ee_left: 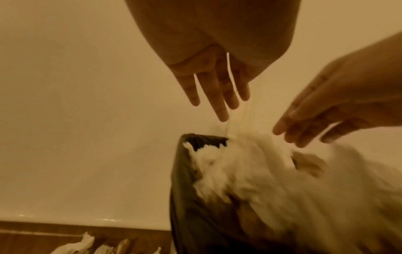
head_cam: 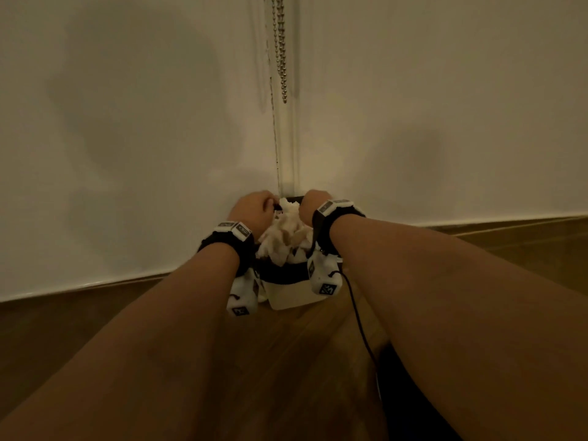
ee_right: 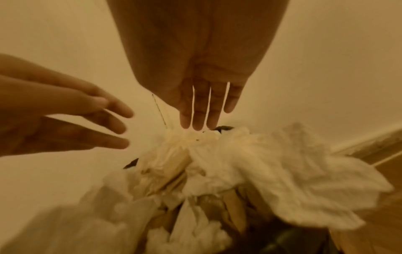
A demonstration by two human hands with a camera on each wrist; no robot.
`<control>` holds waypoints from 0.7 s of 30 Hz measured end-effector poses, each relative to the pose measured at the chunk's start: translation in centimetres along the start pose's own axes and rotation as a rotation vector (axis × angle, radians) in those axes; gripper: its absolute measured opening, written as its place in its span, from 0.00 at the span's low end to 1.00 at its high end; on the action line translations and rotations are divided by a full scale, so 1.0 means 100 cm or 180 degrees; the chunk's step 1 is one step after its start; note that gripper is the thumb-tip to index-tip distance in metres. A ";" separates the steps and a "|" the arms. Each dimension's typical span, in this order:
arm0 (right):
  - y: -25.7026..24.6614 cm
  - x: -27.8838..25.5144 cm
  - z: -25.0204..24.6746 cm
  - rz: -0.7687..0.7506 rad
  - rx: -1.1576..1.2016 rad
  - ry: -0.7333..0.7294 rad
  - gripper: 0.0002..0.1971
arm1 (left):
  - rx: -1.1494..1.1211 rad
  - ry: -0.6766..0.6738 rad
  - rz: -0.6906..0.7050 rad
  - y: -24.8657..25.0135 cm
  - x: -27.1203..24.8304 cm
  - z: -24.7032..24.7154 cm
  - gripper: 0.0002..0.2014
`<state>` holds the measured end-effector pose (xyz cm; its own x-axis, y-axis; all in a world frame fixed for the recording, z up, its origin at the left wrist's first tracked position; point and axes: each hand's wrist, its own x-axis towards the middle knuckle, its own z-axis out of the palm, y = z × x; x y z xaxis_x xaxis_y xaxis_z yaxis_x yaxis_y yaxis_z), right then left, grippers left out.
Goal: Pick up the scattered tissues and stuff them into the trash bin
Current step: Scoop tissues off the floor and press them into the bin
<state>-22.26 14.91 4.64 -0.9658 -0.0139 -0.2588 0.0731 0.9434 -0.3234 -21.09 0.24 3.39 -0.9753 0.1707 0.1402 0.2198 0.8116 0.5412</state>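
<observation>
Both hands hang over the bin (head_cam: 288, 294), which stands on the floor (head_cam: 311, 361) against the wall (head_cam: 127, 154). A heap of tissues (head_cam: 283, 237) swells well above its black-lined rim (ee_left: 180, 154). From the wrist views the left hand (ee_left: 213, 80) has its fingers straight and spread, tips just above the pile and gripping nothing. The right hand (ee_right: 206, 96) is the same: fingers straight and close together, tips touching or nearly touching the top of the heap. The head view makes the hands look more bent, so the wrist views are the surer guide.

This looks like the stuffing step: the pile is in but not packed down. The next move, I'd judge, is a flat press with both palms to squash it below the rim without tipping the bin. More loose tissues (ee_left: 74, 245) lie on the floor by the wall, left of the bin, not yet gathered.
</observation>
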 end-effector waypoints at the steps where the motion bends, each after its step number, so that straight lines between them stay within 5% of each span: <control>1: 0.000 0.000 -0.003 0.0031 0.0116 0.0117 0.15 | -0.0193 0.0174 -0.0034 -0.006 -0.001 -0.008 0.13; 6: -0.025 -0.017 -0.013 -0.0303 0.0682 0.0538 0.21 | -0.0731 0.0690 -0.0400 -0.039 -0.019 -0.042 0.12; 13: -0.088 -0.047 0.019 -0.1153 0.0659 0.0702 0.24 | -0.0432 0.0553 -0.0808 -0.083 -0.056 -0.062 0.13; 17: -0.118 -0.064 0.062 -0.1628 0.0507 0.0440 0.23 | -0.0132 0.0472 -0.0940 -0.113 -0.079 -0.062 0.12; 21: -0.122 -0.068 0.117 -0.1678 -0.0102 -0.0362 0.20 | 0.0423 0.0119 -0.1223 -0.155 -0.104 -0.047 0.12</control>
<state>-13.70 -0.34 -0.31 -0.8363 -0.5224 -0.1665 -0.4236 0.8084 -0.4087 -14.27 -16.73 -2.55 -0.9839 -0.1775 -0.0199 -0.1675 0.8779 0.4487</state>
